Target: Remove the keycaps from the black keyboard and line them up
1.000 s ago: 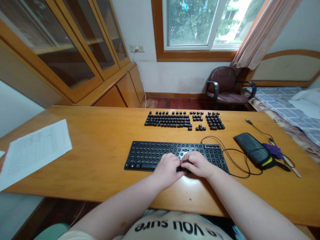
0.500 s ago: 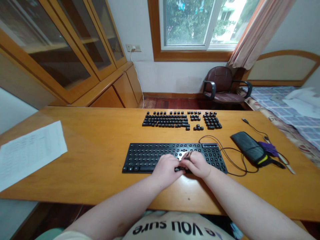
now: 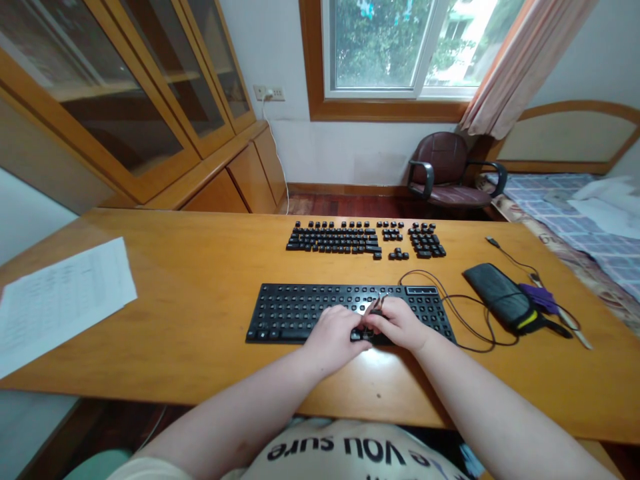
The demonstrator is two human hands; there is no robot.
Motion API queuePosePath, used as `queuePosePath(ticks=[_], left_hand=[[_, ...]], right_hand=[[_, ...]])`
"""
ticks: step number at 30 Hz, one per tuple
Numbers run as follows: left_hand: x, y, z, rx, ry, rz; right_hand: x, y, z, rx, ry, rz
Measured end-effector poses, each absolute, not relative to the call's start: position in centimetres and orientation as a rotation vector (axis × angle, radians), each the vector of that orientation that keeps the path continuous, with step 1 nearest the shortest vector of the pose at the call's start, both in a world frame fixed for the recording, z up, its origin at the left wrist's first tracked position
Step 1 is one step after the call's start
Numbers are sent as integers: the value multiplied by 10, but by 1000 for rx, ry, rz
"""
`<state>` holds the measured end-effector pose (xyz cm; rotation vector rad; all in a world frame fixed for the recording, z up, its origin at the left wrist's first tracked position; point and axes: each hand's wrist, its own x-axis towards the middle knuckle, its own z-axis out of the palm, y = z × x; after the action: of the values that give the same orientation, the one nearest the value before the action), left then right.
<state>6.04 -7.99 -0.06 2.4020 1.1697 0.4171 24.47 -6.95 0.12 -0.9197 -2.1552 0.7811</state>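
A black keyboard (image 3: 293, 313) with most of its keycaps off lies flat on the desk in front of me. My left hand (image 3: 334, 337) rests over its front edge, thumb along the edge and fingers curled on top. A few caps, such as a black keycap (image 3: 355, 335), sit on the bottom row between thumb and fingers. Closed round a small keycap puller (image 3: 381, 302), my right hand (image 3: 399, 325) is just right of the left one. Thin prongs of the puller stick up past the fingers; its other end is hidden in the hand.
Loose black keycaps (image 3: 335, 239) lie in keyboard order beyond the keyboard. A cable (image 3: 453, 313) loops right toward a dark pouch (image 3: 495, 293) and a purple cloth (image 3: 539, 298). Printed paper (image 3: 65, 293) is at the left on the wooden desk (image 3: 200, 293). A chair (image 3: 443, 167) stands behind.
The right hand has turned and shifted slightly right, and the puller's prongs now show more above its fingers. My left hand stays at the keyboard's front edge. The whole view has shifted a little.
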Motion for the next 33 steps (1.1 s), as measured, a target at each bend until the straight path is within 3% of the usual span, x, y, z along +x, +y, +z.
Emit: queuePosePath(ticks=[18,25,33], left_hand=[[60,-81,-5,2377,1203,419],[63,-82,-1,2403,1204,387],[63,-79,-2,2385,1197,388]], right_hand=[[242,-66,5,-1152,-2267,885],[243,-66,3,-759,-2331,969],[240,-68,-6,-710,-2288,707]])
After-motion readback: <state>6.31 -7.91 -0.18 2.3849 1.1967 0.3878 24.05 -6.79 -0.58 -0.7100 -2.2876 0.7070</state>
